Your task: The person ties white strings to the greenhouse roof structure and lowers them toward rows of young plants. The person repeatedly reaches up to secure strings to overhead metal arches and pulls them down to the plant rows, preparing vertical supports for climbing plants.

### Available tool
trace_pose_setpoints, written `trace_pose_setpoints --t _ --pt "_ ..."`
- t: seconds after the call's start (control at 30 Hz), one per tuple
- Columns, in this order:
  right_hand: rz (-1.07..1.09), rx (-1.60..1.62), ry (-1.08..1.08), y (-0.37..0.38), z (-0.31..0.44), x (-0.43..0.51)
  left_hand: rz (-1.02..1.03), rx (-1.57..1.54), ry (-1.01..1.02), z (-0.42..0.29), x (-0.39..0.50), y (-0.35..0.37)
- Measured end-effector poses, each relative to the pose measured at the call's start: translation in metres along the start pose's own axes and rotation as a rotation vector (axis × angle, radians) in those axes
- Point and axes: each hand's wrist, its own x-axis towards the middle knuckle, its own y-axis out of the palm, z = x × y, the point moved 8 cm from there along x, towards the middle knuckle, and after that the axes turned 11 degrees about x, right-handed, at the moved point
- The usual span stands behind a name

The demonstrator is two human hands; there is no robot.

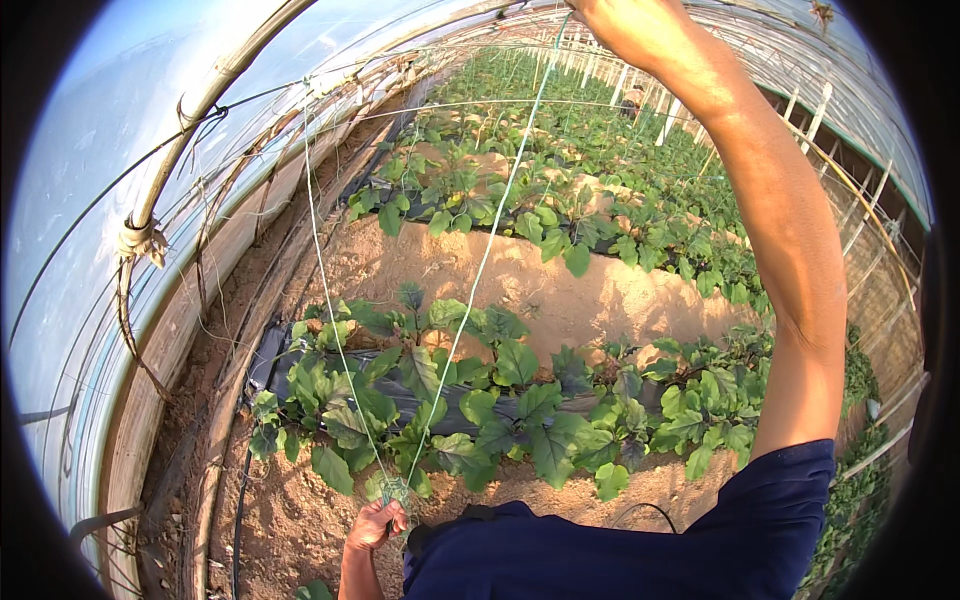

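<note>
Low in the view, my left hand (377, 523) is closed around a small bundle of thin green twine (395, 491). Two lengths of twine rise from the bundle. One light strand (318, 247) runs up to an overhead wire at the upper left. The other, a pale green strand (497, 217), leads up to my right hand (616, 16), which is raised at the top edge and partly cut off; its fingertips are hidden, so its grip cannot be told. Behind the strands grow leafy eggplant-like plants (517, 364) in a row over black plastic film (450, 411).
A curved greenhouse pole (169, 169) and plastic sheeting (82, 142) stand at the left, with wires crossing overhead. Bare soil (495, 277) lies between plant rows. Far back among the plants is another person (632, 101). White posts (667, 122) stand at the right.
</note>
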Motion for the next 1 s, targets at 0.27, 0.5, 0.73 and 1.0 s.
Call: trace_pose_setpoints --t 0.27,0.5,0.73,1.0 --pt "0.171 0.807 0.119 0.05 0.03 0.012 0.023 0.198 -0.235 0.043 -0.001 0.005" --pt "0.0 0.103 -0.075 0.029 0.077 0.006 0.002 0.282 -0.2 0.04 -0.006 0.009" --pt "-0.071 -0.191 -0.131 0.01 0.109 -0.017 -0.027 0.254 -0.19 0.031 -0.011 0.017" --pt "0.116 0.217 -0.041 -0.01 0.078 -0.02 -0.029 0.291 -0.084 0.021 0.001 0.028"
